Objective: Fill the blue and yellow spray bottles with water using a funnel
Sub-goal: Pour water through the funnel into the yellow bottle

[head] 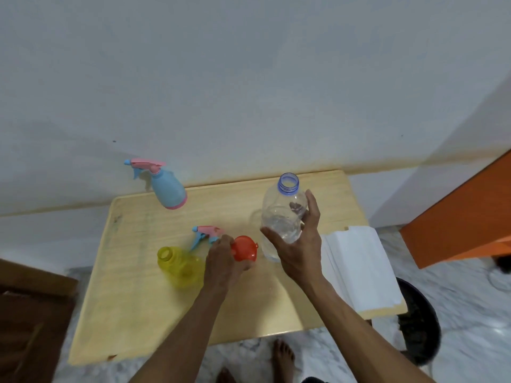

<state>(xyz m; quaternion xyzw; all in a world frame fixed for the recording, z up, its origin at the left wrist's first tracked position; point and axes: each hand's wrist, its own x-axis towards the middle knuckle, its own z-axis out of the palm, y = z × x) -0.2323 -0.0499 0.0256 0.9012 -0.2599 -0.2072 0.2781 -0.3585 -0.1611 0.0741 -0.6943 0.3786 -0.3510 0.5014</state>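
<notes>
The blue spray bottle [168, 190], pink trigger head on, stands at the table's far left edge. The yellow spray bottle [179, 265] stands open-necked near the table's middle, and its pink-and-blue trigger head [206, 233] lies just behind it. My left hand [224, 259] grips an orange funnel [244, 248] right of the yellow bottle. My right hand [300, 239] is wrapped around a clear, uncapped water bottle [283, 214] with a blue neck ring, upright and nearly empty, with a little water at the bottom.
The light wooden table [138, 299] stands against a white wall. A stack of white paper [359, 266] lies at its right edge. An orange cabinet [464, 217] stands at the right, a dark round stool [417, 322] beside the table, a brown door [30, 313] at the left.
</notes>
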